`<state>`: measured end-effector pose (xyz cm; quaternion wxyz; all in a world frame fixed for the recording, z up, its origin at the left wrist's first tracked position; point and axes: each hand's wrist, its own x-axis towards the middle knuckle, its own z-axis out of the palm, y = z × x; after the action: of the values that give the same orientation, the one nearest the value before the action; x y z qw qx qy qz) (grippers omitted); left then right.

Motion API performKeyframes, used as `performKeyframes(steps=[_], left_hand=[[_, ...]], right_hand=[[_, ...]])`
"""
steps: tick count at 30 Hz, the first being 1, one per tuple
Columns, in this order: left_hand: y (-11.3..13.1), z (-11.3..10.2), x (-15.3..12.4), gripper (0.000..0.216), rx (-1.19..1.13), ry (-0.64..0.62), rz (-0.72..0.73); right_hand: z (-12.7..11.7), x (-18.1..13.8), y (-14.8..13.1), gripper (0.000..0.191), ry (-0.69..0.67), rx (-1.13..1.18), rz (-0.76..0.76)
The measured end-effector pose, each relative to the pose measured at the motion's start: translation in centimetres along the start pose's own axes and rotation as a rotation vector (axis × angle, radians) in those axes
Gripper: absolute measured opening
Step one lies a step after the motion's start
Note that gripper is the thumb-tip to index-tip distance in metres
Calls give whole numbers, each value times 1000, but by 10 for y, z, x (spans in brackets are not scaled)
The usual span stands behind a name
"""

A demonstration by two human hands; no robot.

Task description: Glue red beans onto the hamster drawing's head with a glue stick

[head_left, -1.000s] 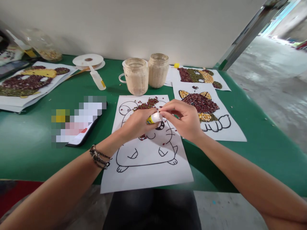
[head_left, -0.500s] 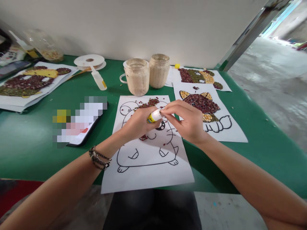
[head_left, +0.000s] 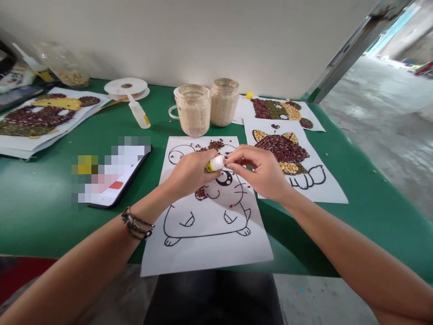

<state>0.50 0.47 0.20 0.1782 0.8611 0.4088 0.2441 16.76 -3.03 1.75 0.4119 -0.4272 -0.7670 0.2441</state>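
My left hand (head_left: pixel 192 174) is wrapped round a small glue bottle (head_left: pixel 214 164) with a white top and a yellow label, tipped so its top points right. At that top, my right hand (head_left: pixel 259 169) pinches with thumb and forefinger; the fingers hide the very tip. Both hands hover over a white sheet (head_left: pixel 206 253) printed with a round, whiskered animal outline. Red and green beans (head_left: pixel 215 144) cover part of the animal's head, and a smaller patch of beans (head_left: pixel 200 194) lies by its mouth. A few loose beans are scattered on the paper.
Left of the sheet lies a phone (head_left: pixel 115 180), partly blurred out. Behind stand two cloudy jars (head_left: pixel 194 113), a second glue bottle (head_left: pixel 139 115) and a white spool (head_left: pixel 126 85). Bean-covered pictures lie right (head_left: pixel 324 192) and far left (head_left: pixel 43 113) on the green table (head_left: pixel 372 216).
The hands stay together at the bottle's top, with the right fingers a little lower and the bottle slightly further left. The view has shifted slightly.
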Motion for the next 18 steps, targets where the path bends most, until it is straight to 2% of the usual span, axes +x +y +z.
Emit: performKeyframes(steps=[5,7,9,12,15,16,18], left_hand=[[0,-2,1,15,83,-3,-38],[-1,-2,1,14,106,-5,-32],[-1,-2,1,13,114,8,-27],[-1,0,1,12,92,43,-28],[0,1,1,11,88,61,-27],[0,1,0,12,92,60,-24],[0,2,0,12,99,63,-19]], right_hand=[[3,-2,1,8,-72,442,235],[-2,-4,2,9,-39,573,278],[-12,-8,5,10,50,604,296],[-37,-22,13,10,214,431,311],[-64,-47,27,6,362,54,347],[-71,-56,33,6,395,-80,361],[-81,-72,43,6,372,-309,387]])
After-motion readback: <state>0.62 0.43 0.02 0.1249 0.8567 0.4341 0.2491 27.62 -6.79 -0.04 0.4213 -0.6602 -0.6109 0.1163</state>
